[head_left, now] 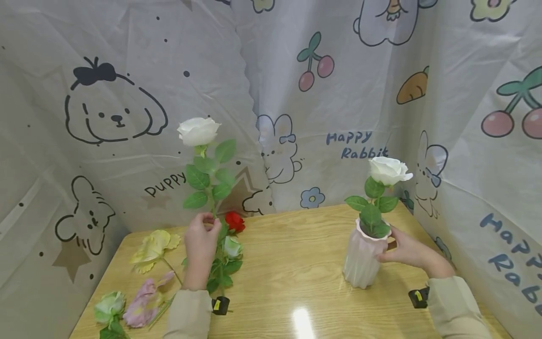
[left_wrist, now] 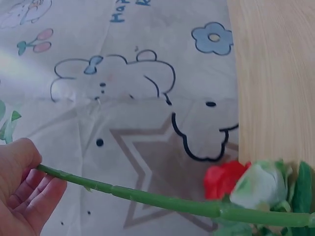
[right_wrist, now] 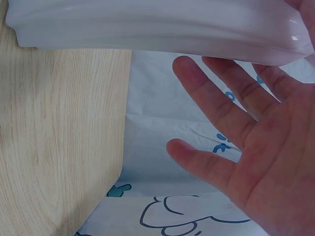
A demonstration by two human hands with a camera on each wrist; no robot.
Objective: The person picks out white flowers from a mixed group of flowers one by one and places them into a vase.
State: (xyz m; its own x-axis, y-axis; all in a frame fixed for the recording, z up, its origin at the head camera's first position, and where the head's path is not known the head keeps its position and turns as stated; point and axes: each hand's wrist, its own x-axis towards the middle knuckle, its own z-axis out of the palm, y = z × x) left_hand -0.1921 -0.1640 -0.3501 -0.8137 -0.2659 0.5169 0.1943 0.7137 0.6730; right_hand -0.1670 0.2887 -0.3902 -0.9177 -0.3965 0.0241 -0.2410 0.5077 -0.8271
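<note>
My left hand (head_left: pixel 202 245) pinches the green stem (left_wrist: pixel 147 196) of a white artificial rose (head_left: pixel 198 131), raised upright above the table's left part. In the left wrist view the stem runs from the fingers to the lower right. At the right, my right hand (head_left: pixel 408 252) holds a pale pink ribbed vase (head_left: pixel 362 263) near its rim, thumb on the near side. The vase stands upright with another white rose (head_left: pixel 388 170) in it. From the right wrist, the lower fingers (right_wrist: pixel 211 98) look spread beside the vase wall (right_wrist: pixel 147 24).
Behind the left hand lie a red rose (head_left: pixel 235 221) and a pale green-white rose (head_left: pixel 232 247). Farther left are a yellow flower (head_left: pixel 154 249), a pink flower (head_left: pixel 144 303) and a light green rose (head_left: pixel 109 306). Printed cloth (head_left: pixel 203 61) surrounds the wooden table (head_left: pixel 292 263).
</note>
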